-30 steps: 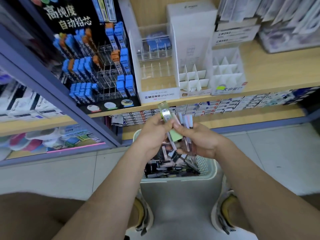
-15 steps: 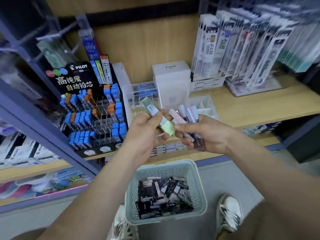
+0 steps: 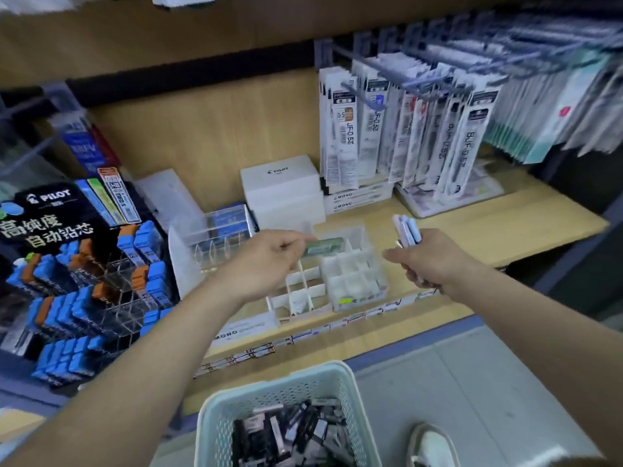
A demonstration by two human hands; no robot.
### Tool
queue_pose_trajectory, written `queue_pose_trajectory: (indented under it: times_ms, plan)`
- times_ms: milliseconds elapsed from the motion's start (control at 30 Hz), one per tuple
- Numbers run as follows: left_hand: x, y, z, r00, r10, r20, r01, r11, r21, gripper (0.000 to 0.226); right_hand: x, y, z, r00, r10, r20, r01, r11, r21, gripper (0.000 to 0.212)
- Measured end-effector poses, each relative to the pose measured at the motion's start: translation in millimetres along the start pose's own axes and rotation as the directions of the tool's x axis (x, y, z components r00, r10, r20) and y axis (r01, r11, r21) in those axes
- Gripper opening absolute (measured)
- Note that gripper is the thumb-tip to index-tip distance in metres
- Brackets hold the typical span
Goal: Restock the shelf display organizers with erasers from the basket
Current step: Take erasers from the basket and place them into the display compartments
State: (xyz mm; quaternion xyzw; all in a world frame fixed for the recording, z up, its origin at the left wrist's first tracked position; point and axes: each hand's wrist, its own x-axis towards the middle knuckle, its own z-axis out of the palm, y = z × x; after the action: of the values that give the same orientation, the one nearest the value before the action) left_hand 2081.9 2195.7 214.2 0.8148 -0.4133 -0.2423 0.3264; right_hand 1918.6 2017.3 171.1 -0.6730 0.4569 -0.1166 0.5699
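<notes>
My left hand [image 3: 269,256] pinches a pale green eraser [image 3: 323,247] and holds it flat over the back cells of the white gridded organizers [image 3: 357,278] on the wooden shelf. My right hand [image 3: 428,256] grips a bundle of several pastel stick erasers [image 3: 406,230], their ends pointing up, just right of the organizers. A pale green basket [image 3: 236,399] of dark wrapped erasers [image 3: 290,433] stands on the floor below the shelf.
A black Pilot lead display [image 3: 77,264] with blue and orange cases fills the left. A clear acrylic Mono organizer [image 3: 215,244] stands beside it. White Pilot boxes [image 3: 283,190] sit behind the organizers. Hanging refill packs [image 3: 421,136] crowd the upper right. My shoe [image 3: 431,446] is beside the basket.
Both hands rose from above the basket to shelf height and separated. The left hand carried the green eraser forward over the white organizers. The view tilted up.
</notes>
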Motion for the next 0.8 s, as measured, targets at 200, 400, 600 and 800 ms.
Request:
queue_pose_trajectory:
  times_ms: [200, 400, 600, 800]
  plan:
    - [43.8, 12.7, 14.8, 0.999, 0.050, -0.019, -0.049, 0.997, 0.051, 0.031, 29.8, 21.4, 8.0, 1.000, -0.001, 0.021, 0.001, 1.000, -0.017, 0.039]
    - [78.7, 18.0, 23.5, 0.969, 0.236, 0.066, -0.243, 0.887, 0.394, 0.039, 42.8, 19.3, 9.3, 0.998, -0.062, -0.003, 0.062, 0.998, -0.005, 0.026]
    - [89.9, 19.0, 27.0, 0.964, 0.242, -0.109, -0.167, 0.872, 0.461, 0.025, 44.2, 20.3, 7.3, 0.990, -0.139, -0.026, 0.134, 0.980, -0.147, 0.008]
    - [98.7, 21.3, 15.3, 0.950, 0.295, -0.098, -0.212, 0.846, 0.490, 0.020, 39.8, 16.0, 9.7, 0.977, -0.212, -0.038, 0.198, 0.952, -0.232, 0.013]
